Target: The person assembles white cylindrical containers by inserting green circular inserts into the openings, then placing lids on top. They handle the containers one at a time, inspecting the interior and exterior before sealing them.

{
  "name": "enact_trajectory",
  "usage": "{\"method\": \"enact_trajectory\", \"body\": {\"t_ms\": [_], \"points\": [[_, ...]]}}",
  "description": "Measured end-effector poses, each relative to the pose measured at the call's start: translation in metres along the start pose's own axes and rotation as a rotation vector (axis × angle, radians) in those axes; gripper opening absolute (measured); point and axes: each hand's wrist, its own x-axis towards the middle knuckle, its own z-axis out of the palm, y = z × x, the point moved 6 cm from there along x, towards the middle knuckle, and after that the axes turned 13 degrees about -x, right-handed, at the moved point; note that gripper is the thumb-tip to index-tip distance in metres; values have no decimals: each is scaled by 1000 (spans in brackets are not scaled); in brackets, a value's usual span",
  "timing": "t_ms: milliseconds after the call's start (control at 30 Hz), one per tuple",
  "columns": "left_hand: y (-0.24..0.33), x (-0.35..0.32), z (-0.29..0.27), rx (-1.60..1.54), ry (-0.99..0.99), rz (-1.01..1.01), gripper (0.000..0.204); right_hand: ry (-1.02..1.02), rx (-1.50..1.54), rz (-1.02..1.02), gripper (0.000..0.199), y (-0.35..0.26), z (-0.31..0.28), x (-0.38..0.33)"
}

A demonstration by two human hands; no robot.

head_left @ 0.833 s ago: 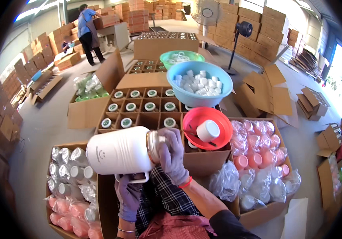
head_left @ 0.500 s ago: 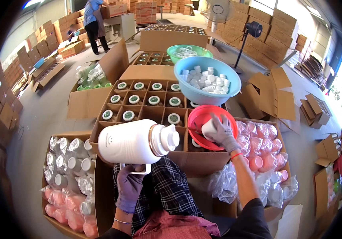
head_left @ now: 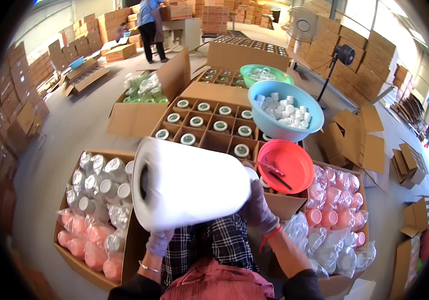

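A white vacuum jug lies sideways in the air above my lap, blurred by motion, with its round base turned to the left. My left hand is under the jug; its fingers are hidden behind the body, where the handle was gripped a moment before. At the jug's top end is my right hand, gloved in grey, with its fingers closed round a white cup lid that shows only in part. The jug hides whether the lid touches the spout. A red bowl beside them holds a dark slim tool.
Ahead stands a divided carton of white-lidded jugs. On it sit a blue basin of small white caps and a green basin. Cartons of film-wrapped silver and pink cups flank me on the left and right.
My right hand has left the red bowl with the white cup lid and come to the jug's top. The jug has swung so its base faces me more. The view has turned left.
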Motion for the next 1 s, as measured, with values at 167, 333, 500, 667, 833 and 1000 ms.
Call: {"method": "enact_trajectory", "body": {"t_ms": [167,333,500,667,833,1000], "points": [[21,-10,-84,445,-402,-58,47,-143,62,359,69,20,-9,23],[12,-60,-25,1743,-978,903,55,-478,-272,270,62,22,30,49],[79,-72,-94,1824,-825,669,34,-736,-709,193,31,42,77,22],[275,62,-289,1296,378,785,35,-678,-747,286,42,54,70,32],[342,110,-464,1157,757,625,33,-686,-846,327,54,66,77,57],[336,121,-442,1210,783,725,35,-625,-674,610,40,79,70,66]]}}
